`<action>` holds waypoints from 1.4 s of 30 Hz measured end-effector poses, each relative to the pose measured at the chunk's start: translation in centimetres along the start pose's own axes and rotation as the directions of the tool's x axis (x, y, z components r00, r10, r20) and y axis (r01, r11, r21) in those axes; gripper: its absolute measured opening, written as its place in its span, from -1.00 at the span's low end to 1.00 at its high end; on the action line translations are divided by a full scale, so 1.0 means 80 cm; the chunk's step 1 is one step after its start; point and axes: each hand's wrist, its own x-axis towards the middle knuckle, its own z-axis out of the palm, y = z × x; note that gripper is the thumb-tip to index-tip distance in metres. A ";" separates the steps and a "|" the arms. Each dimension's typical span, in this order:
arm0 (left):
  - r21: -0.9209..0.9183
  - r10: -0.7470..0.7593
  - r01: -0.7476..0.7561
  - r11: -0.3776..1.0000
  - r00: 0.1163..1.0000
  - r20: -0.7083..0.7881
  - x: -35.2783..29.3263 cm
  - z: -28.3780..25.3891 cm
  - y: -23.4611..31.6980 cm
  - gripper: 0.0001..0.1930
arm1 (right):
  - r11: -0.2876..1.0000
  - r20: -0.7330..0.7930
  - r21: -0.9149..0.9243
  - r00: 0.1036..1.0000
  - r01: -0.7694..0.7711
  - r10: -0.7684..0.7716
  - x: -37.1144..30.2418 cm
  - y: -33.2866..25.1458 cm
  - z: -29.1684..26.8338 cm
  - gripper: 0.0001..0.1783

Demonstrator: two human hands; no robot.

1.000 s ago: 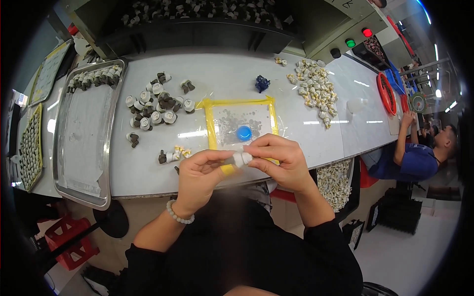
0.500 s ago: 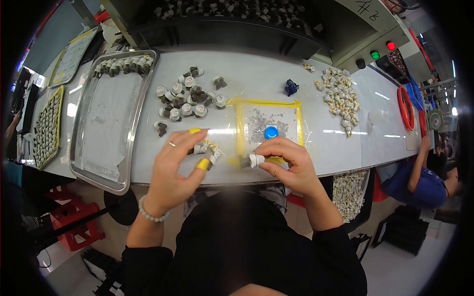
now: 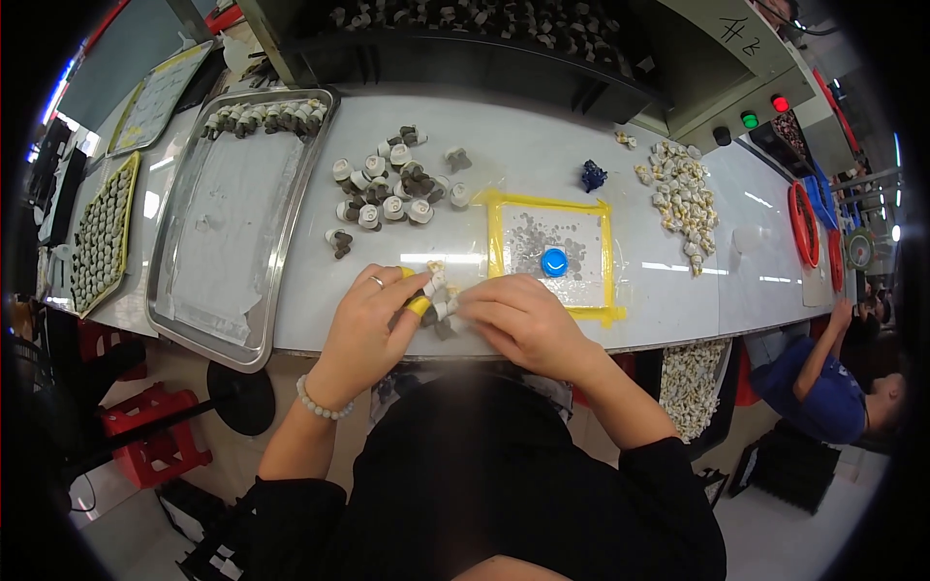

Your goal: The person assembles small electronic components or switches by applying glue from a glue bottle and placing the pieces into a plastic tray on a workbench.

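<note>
Yellow covers wrap the thumb and index finger of my left hand [image 3: 373, 324], which curls around small white-and-grey figure pieces [image 3: 434, 281] with yellowish tips, near the table's front edge. Between its thumb and my right hand [image 3: 531, 321] is another white-and-grey piece [image 3: 445, 312], tilted with its grey end toward me. My right fingertips are bunched against that piece and slightly blurred. Further up the table stand several loose white-and-grey pieces [image 3: 392, 207] in a cluster. To the right, a yellow-taped square [image 3: 606, 261] holds a round blue cap [image 3: 553, 262] and grey smudges.
A metal tray [image 3: 160, 290] at the left has a row of pieces along its far end. Whitish pieces [image 3: 683, 198] are heaped at the right, near a dark blue lump [image 3: 593, 175]. A machine [image 3: 465, 73] stands behind. A person in blue [image 3: 819, 392] sits at the right.
My right hand has moved left with its piece, away from the taped square, to meet my left hand. My left fingers have closed in around the pieces there. The view has shifted slightly.
</note>
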 end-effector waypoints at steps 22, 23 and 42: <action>-0.081 -0.074 0.081 0.993 0.993 0.095 0.006 -0.009 -0.003 -0.63 | 0.996 -0.067 -0.075 0.996 0.050 -0.055 -0.009 -0.010 0.007 -0.67; -0.065 -0.040 0.047 0.997 0.994 0.099 0.008 -0.010 -0.005 -0.64 | 0.996 -0.068 -0.076 0.996 0.048 -0.053 -0.008 -0.010 0.007 -0.67; 0.160 0.082 -0.074 0.984 0.996 -0.042 -0.009 0.028 0.017 -0.53 | 0.995 -0.119 -0.089 0.992 -0.041 0.030 -0.005 -0.013 0.012 -0.60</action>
